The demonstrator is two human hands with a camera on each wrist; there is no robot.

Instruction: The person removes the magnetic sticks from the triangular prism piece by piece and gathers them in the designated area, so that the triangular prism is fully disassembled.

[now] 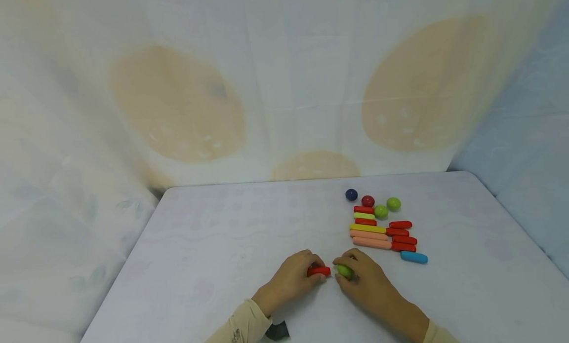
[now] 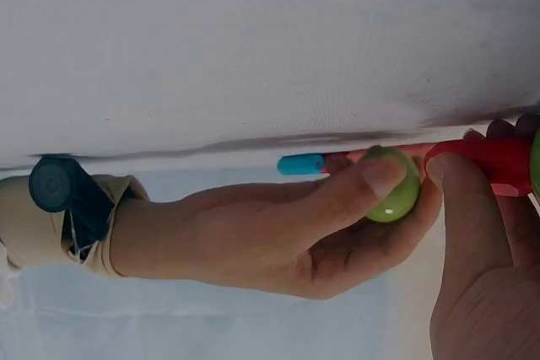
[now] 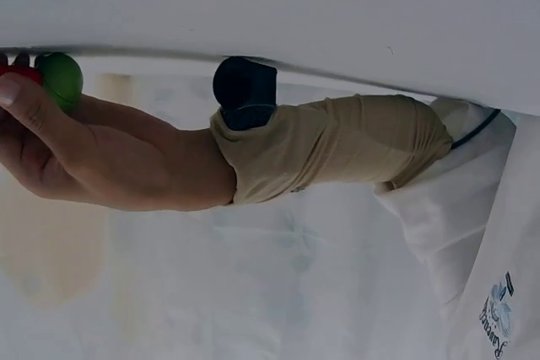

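Head view, left hand: the left hand (image 1: pixel 291 279) rests low on the white table (image 1: pixel 213 244), fingers curled round a short red stick (image 1: pixel 319 271) whose right end pokes out toward the other hand.
Head view, right hand: the right hand (image 1: pixel 362 279) sits just beside it, fingertips closed on a green ball (image 1: pixel 344 271); ball and stick end are almost touching, near the table's front edge.
Head view, store: further back and to the right lies a tidy group of sticks (image 1: pixel 382 232) in red, yellow, peach and green, a blue stick (image 1: pixel 414 257) at its near corner, and loose balls (image 1: pixel 372 202) in dark blue, red and green beyond.
Left wrist view: the green ball (image 2: pixel 391 187) is pinched between thumb and fingers of the right hand (image 2: pixel 287 233); the red stick (image 2: pixel 494 162) comes in from the right, held by the left hand (image 2: pixel 481 267). A blue stick (image 2: pixel 301 163) shows behind.
Right wrist view: the left hand (image 3: pixel 51 149) has its thumb laid over the red piece (image 3: pixel 17 73), with the green ball (image 3: pixel 61 80) right against it; a cream sleeve (image 3: pixel 337 145) covers the forearm.
Handling, judged: both pieces look small, light, rigid and glossy, so likely slippery. The ball wants a fingertip pinch across its middle; the stick is best held mid-length, leaving its end free.
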